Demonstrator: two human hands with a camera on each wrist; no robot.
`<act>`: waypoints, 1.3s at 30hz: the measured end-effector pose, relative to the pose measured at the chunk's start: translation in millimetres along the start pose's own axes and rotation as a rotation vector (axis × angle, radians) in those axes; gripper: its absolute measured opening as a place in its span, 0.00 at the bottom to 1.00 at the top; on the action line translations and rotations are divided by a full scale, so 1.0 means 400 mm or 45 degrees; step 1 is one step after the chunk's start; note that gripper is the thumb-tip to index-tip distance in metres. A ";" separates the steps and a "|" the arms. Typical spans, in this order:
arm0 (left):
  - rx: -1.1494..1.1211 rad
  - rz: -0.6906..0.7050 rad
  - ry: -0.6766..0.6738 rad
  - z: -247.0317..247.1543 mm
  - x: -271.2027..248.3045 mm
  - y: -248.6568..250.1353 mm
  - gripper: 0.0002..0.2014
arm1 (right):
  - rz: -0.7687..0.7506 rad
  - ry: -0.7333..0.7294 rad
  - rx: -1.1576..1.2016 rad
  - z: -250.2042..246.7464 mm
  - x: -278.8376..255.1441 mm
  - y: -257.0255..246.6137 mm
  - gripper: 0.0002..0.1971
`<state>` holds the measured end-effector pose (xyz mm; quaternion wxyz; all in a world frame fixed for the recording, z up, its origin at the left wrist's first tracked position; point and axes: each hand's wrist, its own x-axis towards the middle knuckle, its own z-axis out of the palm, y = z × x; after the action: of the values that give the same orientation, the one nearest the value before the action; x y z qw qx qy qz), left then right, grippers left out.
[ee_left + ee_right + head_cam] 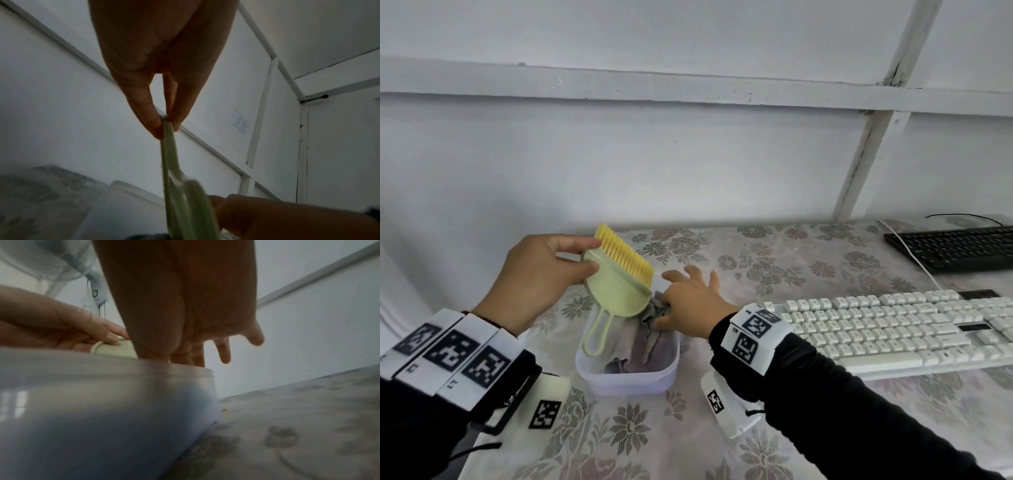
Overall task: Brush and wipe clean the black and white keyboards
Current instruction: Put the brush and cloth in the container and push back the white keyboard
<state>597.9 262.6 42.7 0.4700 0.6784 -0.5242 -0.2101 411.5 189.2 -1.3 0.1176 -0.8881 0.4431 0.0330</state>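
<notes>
Green plastic sat pinched in the left hand. That hand held the brush by the edge of its round body, thumb on one side and fingers on the other. The brush was up in the air above the tub. Its yellow bristles pointed up and away, and its loop handle hung down over the tub.

Just beside it, the right hand reached into the far end of the tub. Its thumb and one finger looked like they were pinching the gray cloth, but the brush hid part of that, so it was hard to be sure. The other fingers were spread out and straight. The rest of the cloth lay bunched up inside the tub.

The tub was see-through plastic and stood on the worktop, which had a cover with a flower print. Both wrists wore white bands with black square marks, over black sleeves.

To the right of the tub lay the white keyboard, close to the right arm. The black keyboard lay farther back, near the right edge, well apart from the hands. A white cord ran between the two keyboards. Behind the worktop stood a white wall.
</notes>
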 end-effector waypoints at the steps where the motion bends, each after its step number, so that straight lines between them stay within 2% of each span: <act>1: -0.031 -0.020 -0.018 0.005 0.001 -0.003 0.15 | 0.003 -0.018 0.052 0.002 -0.004 0.006 0.21; 5: -0.220 -0.117 -0.117 0.029 -0.001 -0.020 0.15 | 0.050 0.051 0.356 -0.017 -0.018 0.036 0.27; 7: -0.263 -0.160 -0.146 0.037 0.000 -0.034 0.16 | 0.086 0.025 0.418 -0.032 -0.029 0.043 0.29; 9: -0.208 -0.179 -0.166 0.039 0.000 -0.049 0.17 | 0.090 -0.047 0.441 -0.037 -0.041 0.041 0.29; 12: 0.022 -0.188 -0.211 0.036 0.000 -0.071 0.21 | 0.089 -0.088 0.536 -0.033 -0.060 0.030 0.33; 15: 0.225 -0.225 -0.322 0.027 -0.010 -0.079 0.30 | 0.094 -0.131 0.572 -0.024 -0.060 0.024 0.41; 18: 0.288 -0.222 -0.462 0.018 -0.020 -0.079 0.52 | 0.105 -0.205 0.718 -0.012 -0.056 0.023 0.52; 19: 0.268 -0.213 -0.516 0.019 -0.025 -0.079 0.55 | 0.107 -0.213 0.804 -0.009 -0.058 0.022 0.55; 22: 0.243 -0.196 -0.676 0.032 -0.046 -0.068 0.54 | 0.118 -0.243 0.985 0.003 -0.066 0.017 0.62; 26: 0.343 -0.087 -0.718 0.043 -0.061 -0.082 0.56 | 0.106 -0.284 0.959 0.020 -0.080 0.013 0.71; 31: 0.344 -0.101 -0.746 0.040 -0.082 -0.083 0.60 | 0.076 -0.305 0.964 0.023 -0.106 0.018 0.68; 34: 0.296 -0.125 -0.748 0.035 -0.089 -0.074 0.53 | 0.039 -0.275 0.950 0.015 -0.119 0.019 0.65; 36: 0.358 -0.097 -0.727 0.029 -0.088 -0.068 0.53 | 0.012 -0.200 0.928 -0.003 -0.140 0.035 0.60; 39: 0.570 -0.017 -0.569 0.040 -0.071 -0.056 0.56 | 0.038 -0.027 0.923 -0.043 -0.185 0.100 0.45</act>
<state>586.7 282.1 10.0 0.1808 0.7054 -0.6433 -0.2365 334.2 219.5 20.1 0.4291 -0.7817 0.4377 -0.1153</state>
